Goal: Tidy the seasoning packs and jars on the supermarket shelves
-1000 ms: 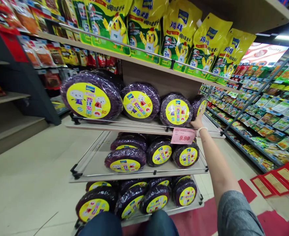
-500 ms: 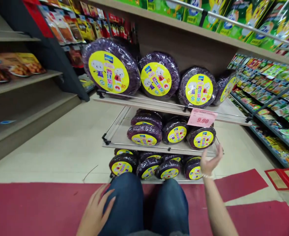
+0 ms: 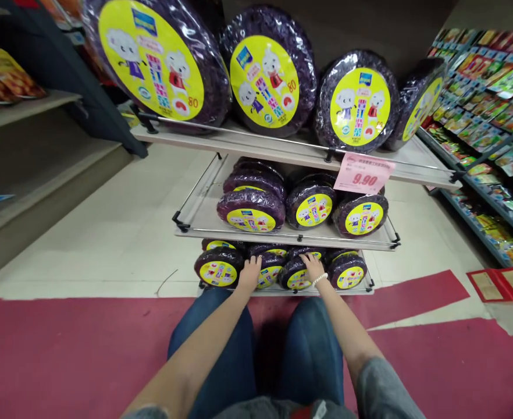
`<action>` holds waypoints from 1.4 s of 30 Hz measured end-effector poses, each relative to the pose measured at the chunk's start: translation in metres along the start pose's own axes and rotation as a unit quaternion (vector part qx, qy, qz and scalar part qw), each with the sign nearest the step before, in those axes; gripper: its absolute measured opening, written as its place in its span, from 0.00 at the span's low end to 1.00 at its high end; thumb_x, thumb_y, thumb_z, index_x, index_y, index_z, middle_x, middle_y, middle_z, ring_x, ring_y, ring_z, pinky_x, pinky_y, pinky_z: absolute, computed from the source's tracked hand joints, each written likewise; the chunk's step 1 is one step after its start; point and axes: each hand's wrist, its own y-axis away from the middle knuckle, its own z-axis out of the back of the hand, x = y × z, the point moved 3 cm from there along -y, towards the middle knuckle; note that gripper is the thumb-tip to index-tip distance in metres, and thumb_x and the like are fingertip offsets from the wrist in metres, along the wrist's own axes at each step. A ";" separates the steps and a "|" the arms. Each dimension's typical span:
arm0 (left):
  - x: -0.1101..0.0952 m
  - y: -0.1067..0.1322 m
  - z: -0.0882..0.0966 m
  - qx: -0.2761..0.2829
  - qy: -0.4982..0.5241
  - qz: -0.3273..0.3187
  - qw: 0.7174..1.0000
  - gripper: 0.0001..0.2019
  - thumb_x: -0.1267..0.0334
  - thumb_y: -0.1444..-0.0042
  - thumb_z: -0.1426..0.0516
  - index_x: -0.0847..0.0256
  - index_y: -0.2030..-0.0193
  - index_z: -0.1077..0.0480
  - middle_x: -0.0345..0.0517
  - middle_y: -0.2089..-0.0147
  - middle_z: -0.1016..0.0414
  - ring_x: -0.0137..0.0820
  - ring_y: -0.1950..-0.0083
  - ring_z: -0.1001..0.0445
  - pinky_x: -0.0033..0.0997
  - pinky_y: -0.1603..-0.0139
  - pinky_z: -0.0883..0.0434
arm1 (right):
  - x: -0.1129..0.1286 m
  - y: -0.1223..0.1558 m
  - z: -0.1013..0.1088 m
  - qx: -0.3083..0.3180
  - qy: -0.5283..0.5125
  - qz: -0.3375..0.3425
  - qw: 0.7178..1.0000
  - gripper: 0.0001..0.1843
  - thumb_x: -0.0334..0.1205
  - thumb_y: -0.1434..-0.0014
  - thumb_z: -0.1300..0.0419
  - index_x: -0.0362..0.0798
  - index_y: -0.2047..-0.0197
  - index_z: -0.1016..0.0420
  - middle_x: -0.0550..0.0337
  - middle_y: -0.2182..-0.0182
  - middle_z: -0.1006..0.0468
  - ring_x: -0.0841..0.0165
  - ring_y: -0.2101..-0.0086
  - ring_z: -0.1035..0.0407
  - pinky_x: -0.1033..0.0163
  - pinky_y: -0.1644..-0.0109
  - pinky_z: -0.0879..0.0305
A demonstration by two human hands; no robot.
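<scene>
Handling at a display rack

Three visible shelves bear round purple packs. On the bottom shelf, a front row of four stands before others. In that row, the left hand lies against the left side of the second pack from the left. The right hand touches the upper edge of the third pack. How wide either hand stands cannot be told. A pale beaded bracelet circles the right wrist.
</scene>
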 end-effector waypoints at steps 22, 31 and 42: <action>0.019 -0.012 -0.020 0.029 0.070 0.062 0.995 0.32 0.64 0.42 0.38 0.64 0.34 0.46 0.62 0.39 0.36 0.49 0.39 0.33 0.42 0.46 0.31 | -0.032 -0.013 -0.004 0.035 0.004 -0.036 0.999 0.33 0.38 0.50 0.26 0.47 0.42 0.31 0.50 0.44 0.31 0.60 0.46 0.33 0.60 0.40 0.36; 0.015 -0.019 -0.025 0.003 0.071 0.037 0.997 0.24 0.71 0.38 0.47 0.62 0.35 0.44 0.57 0.38 0.37 0.45 0.38 0.36 0.39 0.45 0.31 | -0.026 -0.002 -0.022 -0.043 -0.069 -0.066 0.994 0.42 0.30 0.53 0.30 0.47 0.35 0.36 0.46 0.37 0.41 0.58 0.39 0.40 0.57 0.33 0.41; 0.019 -0.020 -0.038 -0.008 0.063 0.027 0.998 0.26 0.68 0.37 0.47 0.65 0.32 0.47 0.59 0.38 0.38 0.48 0.37 0.38 0.44 0.42 0.30 | -0.185 0.075 0.044 -0.146 -0.011 -0.250 0.957 0.40 0.19 0.52 0.48 0.35 0.34 0.41 0.38 0.40 0.38 0.55 0.38 0.45 0.47 0.33 0.43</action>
